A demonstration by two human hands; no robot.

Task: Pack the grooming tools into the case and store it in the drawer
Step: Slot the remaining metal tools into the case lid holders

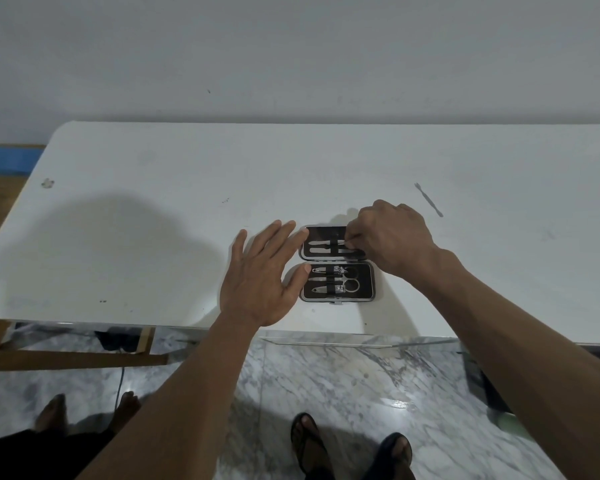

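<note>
head view: right hand, its grip pinched on a slim steel tool under the elastic strap in the far half of an open manicure case, on a white surface. left hand lies flat and spread, holding nothing, fingertips touching the case's left edge. nearer half holds nail clippers and small scissors. one thin metal pusher lies loose, well apart to the right. tools look light, stiff and slick, best pinched mid-shaft; the case looks rigid, dark-lined, rounded, likely best gripped by its long edges once closed. no drawer shows.
</note>
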